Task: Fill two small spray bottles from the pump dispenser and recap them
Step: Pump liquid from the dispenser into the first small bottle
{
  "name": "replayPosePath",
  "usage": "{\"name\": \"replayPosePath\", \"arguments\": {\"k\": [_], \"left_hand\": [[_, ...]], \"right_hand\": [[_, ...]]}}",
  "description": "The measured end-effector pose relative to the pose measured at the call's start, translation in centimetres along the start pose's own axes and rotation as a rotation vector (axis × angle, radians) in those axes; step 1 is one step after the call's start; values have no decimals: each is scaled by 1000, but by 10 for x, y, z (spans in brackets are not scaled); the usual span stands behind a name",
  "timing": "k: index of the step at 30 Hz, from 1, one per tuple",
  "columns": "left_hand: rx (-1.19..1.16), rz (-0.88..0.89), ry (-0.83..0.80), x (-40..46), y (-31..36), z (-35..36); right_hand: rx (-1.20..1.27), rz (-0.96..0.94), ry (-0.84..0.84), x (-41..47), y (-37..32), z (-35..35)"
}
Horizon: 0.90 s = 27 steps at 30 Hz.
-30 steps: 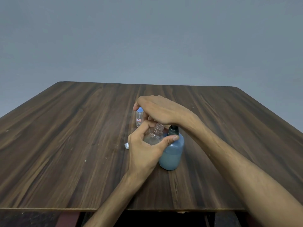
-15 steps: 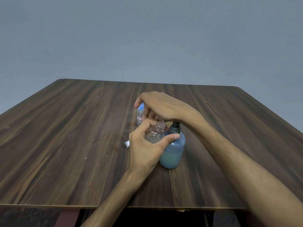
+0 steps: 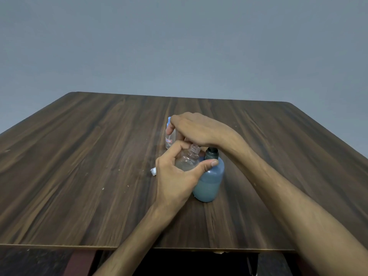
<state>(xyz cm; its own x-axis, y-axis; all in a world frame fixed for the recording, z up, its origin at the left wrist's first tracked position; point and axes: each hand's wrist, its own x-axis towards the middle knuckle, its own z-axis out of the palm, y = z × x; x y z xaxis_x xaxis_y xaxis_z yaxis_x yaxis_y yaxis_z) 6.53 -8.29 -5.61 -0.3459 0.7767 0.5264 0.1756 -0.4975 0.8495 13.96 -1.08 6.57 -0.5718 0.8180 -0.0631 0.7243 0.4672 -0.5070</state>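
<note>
Head view. The open bottle [image 3: 188, 159], clear and uncapped, is held above the table [image 3: 79, 166] just left of the dispenser [image 3: 209, 182]. Its long axis leans a little from upright, the threaded neck pointing up and slightly right, toward the underside of the right hand. The left hand [image 3: 175, 180] grips it: fingers curled round the far left side of the body, thumb stretched across the near side with its tip touching the dispenser's shoulder. The left forearm comes up from the near table edge, wrist about straight, back of the hand toward the camera.

The dispenser stands upright on the table near its middle, long axis vertical, pale blue liquid filling its lower part, dark collar at the top. Its pump head is hidden under the right hand [image 3: 201, 130], which lies palm down over it, wrist above the collar. The fingers bend downward at the far side; whether they curl round the pump head or only press on it cannot be told. The right forearm runs in from the lower right corner, slanting up and left.

The second bottle [image 3: 170, 138] stands upright on the table just behind the hands, blue cap on top, a red-edged label on its side; the right fingertips partly cover it.

A small white cap [image 3: 153, 171] lies on its side on the table, just left of the left hand.
</note>
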Motion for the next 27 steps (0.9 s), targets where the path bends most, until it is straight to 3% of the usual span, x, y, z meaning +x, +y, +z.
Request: {"name": "replayPosePath", "arguments": {"k": [27], "left_hand": [[3, -13, 2, 1, 0, -1]], "right_hand": [[-54, 13, 32, -8, -11, -6]]}}
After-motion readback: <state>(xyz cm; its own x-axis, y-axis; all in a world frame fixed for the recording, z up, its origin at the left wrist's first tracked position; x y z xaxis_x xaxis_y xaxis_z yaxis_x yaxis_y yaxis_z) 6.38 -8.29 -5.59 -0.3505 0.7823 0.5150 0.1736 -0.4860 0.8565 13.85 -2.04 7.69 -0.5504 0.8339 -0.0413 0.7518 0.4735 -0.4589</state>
